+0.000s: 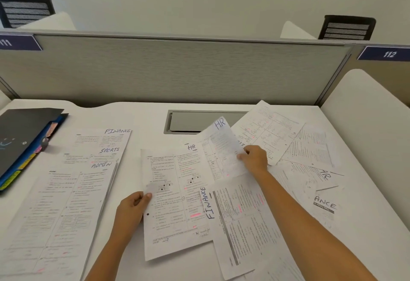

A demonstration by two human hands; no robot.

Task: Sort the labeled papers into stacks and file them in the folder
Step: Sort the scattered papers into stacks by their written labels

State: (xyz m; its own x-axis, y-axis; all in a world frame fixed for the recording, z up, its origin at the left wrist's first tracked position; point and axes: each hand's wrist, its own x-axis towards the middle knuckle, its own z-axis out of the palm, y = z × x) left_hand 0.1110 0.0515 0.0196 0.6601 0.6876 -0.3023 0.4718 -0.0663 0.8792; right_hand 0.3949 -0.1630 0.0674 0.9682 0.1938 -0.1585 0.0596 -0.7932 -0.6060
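1. Head view: a white desk (142, 116) carries printed sheets with handwritten labels, bounded at the back by a grey partition (177, 70).
2. The left hand (131, 209) is closed on the left edge of a sheet labelled HR (175, 192). The thumb lies on top of the page and the fingers curl under it. This sheet lies in front of the person, mostly flat, at the centre of the desk.
3. The right hand (254, 158) pinches the right edge of a second sheet labelled HR (221, 145). This sheet is lifted and curled, with its labelled corner pointing up and away. It overlaps the upper right corner of the first HR sheet.
4. A sheet labelled FINANCE (241, 220), turned sideways, lies under the right forearm and covers the right margin of the first HR sheet.
5. A loose pile of unsorted sheets (306, 152) spreads over the right part of the desk, just behind and beside the right hand. One label there reads only partly as "ANCE".
6. Three sorted stacks lie at the left, fanned so each label shows: the FINANCE stack (111, 138) farthest, the SPORTS stack (97, 154) in the middle, the ADMIN stack (64, 214) nearest.
7. The folder (22, 138), dark with blue edges and coloured tabs, rests at the far left edge, apart from both hands.
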